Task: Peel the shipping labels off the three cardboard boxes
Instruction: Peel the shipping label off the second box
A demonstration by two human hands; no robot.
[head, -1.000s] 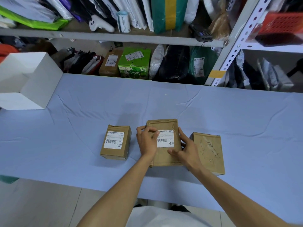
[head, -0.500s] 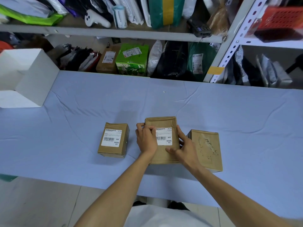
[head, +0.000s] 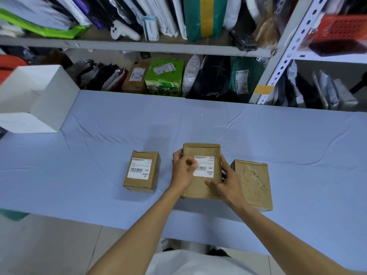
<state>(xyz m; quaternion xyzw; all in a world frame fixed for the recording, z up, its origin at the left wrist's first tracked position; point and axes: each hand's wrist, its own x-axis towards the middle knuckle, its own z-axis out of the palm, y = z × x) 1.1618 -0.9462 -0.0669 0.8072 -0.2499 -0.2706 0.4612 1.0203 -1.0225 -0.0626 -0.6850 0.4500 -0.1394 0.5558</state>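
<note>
Three boxes sit in a row near the front edge of the bench [head: 79, 165]: the left box [head: 139, 183] with its left label [head: 140, 169], the middle box [head: 201, 187] with a label [head: 206, 169], and the right box [head: 252, 181] with a torn top. The right hand [head: 230, 185] grips the middle box by its right side, thumb on top. The left hand [head: 181, 173], fingers curled and blurred, seems to pinch the label's left edge.

table [head: 278, 155]: blue-covered, creased | far left corner: white box [head: 45, 100], open side up | near edge, middle, in a row: left box [head: 142, 171], middle box [head: 199, 187], right box [head: 253, 181] | towards far edge: white speck [head: 202, 115]
</note>
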